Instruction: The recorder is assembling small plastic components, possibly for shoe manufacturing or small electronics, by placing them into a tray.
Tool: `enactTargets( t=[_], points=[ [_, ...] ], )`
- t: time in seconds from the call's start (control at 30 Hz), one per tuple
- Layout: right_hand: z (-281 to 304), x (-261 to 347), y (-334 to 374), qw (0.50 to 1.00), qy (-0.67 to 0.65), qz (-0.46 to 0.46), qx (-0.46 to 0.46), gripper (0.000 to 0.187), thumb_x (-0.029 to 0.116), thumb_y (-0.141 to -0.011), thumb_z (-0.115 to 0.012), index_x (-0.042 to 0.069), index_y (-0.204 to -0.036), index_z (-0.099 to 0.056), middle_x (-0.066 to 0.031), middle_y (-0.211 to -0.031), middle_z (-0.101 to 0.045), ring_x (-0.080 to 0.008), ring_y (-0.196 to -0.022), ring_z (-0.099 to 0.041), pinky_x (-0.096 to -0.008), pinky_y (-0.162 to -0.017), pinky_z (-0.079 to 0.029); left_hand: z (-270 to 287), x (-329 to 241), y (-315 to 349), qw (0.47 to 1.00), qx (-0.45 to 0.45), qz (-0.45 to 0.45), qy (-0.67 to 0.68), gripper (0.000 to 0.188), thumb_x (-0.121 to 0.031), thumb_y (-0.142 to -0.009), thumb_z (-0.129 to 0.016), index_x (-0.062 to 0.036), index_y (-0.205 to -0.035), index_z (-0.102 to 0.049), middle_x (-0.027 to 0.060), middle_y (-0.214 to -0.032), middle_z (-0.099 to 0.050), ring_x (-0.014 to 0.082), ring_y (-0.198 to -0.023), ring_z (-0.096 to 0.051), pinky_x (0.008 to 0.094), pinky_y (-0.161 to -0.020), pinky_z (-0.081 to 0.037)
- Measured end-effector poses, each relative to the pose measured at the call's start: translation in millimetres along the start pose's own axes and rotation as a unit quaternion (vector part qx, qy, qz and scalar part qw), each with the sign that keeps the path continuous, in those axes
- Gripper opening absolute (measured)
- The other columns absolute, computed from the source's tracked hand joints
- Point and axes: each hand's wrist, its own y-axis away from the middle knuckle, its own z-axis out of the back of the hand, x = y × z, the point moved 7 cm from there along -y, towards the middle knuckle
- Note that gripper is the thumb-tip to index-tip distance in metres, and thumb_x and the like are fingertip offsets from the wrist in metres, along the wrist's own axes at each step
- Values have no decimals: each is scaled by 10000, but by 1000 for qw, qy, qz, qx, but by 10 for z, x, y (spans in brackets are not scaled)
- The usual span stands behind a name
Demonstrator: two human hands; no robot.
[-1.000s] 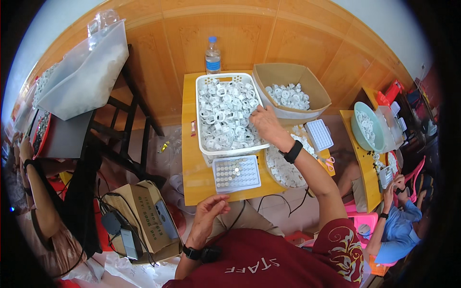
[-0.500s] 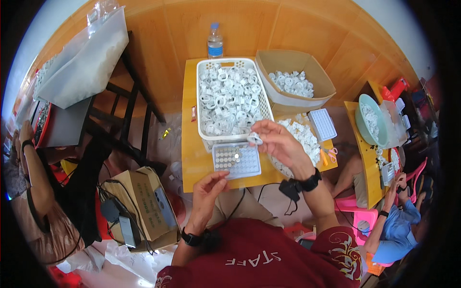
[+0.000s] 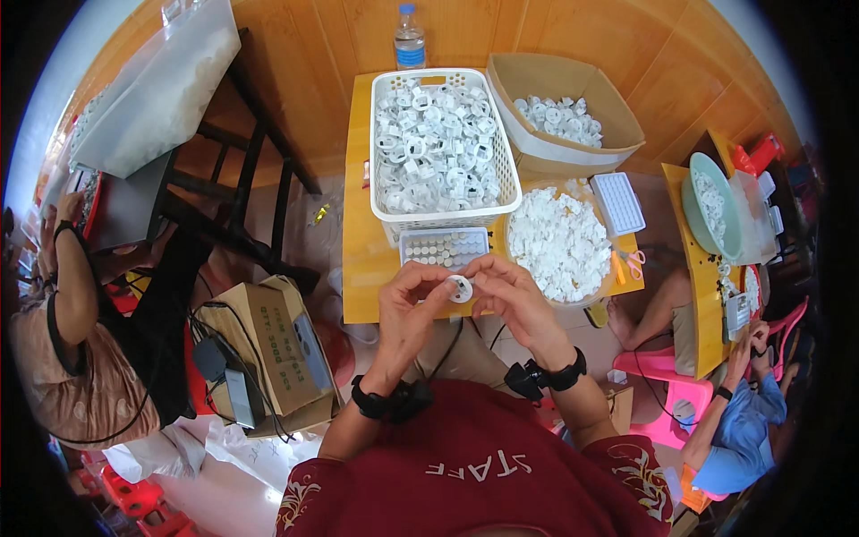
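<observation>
In front of my chest, over the table's near edge, a small round white plastic part (image 3: 460, 289) sits between my two hands. My left hand (image 3: 412, 309) is closed, thumb and fingertips pinching the part from the left. From the right, my right hand (image 3: 514, 300) grips its rim between thumb and forefinger. Whether a small disc is also in my fingertips is hidden. Just beyond the hands lies a white tray (image 3: 484, 240) with rows of round wells, several holding silvery button cells (image 3: 434, 250).
Behind the tray, a white basket (image 3: 447, 217) is heaped with similar parts. A cardboard box (image 3: 564, 157) holds more. To the right are a round tray of white pieces (image 3: 557, 242), another welled tray (image 3: 617, 204) and orange-handled scissors (image 3: 635, 261). Other people sit left and right.
My left hand has left the tray's near edge and met my right hand. My right hand has brought the white part down from beside the basket toward my chest. The view has tilted downward.
</observation>
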Motion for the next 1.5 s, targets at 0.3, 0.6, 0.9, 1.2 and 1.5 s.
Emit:
enactTargets(
  t=[0.3,0.6,0.9,1.2,1.5],
  points=[
    [195,63,200,963,158,167,-142,169,-6,-766,-620,14,-928,-575,0,-796,-535,-24,-675,-504,-157,-555,-407,-189,147,1,997,11,60,49,129,-1,-797,-597,0,-926,-582,50,-861,-581,108,-775,-581,228,-692,-498],
    [3,226,350,873,393,285,-53,176,-61,-724,-593,11,-884,-608,-85,-789,-549,-177,-655,-551,-260,-586,-438,-206,477,193,958,112,222,144,203,-142,-864,-545,-18,-1024,-552,61,-967,-594,126,-855,-596,274,-724,-533],
    [41,113,404,887,399,234,-2,136,-30,-715,-619,25,-833,-581,-57,-720,-562,-154,-626,-553,-253,-528,-424,-234,626,395,904,206,306,215,328,-87,-819,-594,1,-1129,-528,102,-1053,-575,193,-913,-591,311,-818,-505],
    [473,232,193,827,463,238,-213,116,-16,-732,-598,21,-841,-614,-67,-699,-562,-165,-608,-546,-267,-531,-421,119,572,445,920,150,260,251,372,-103,-787,-625,28,-1118,-518,150,-1032,-582,261,-948,-588,365,-848,-493],
    [149,103,-193,742,560,314,-192,76,34,-702,-618,35,-775,-598,-87,-690,-527,-264,-668,-547,-344,-567,-432,302,535,410,929,92,222,283,302,-64,-813,-585,22,-1098,-532,145,-1010,-587,275,-912,-604,328,-795,-521]
  ],
)
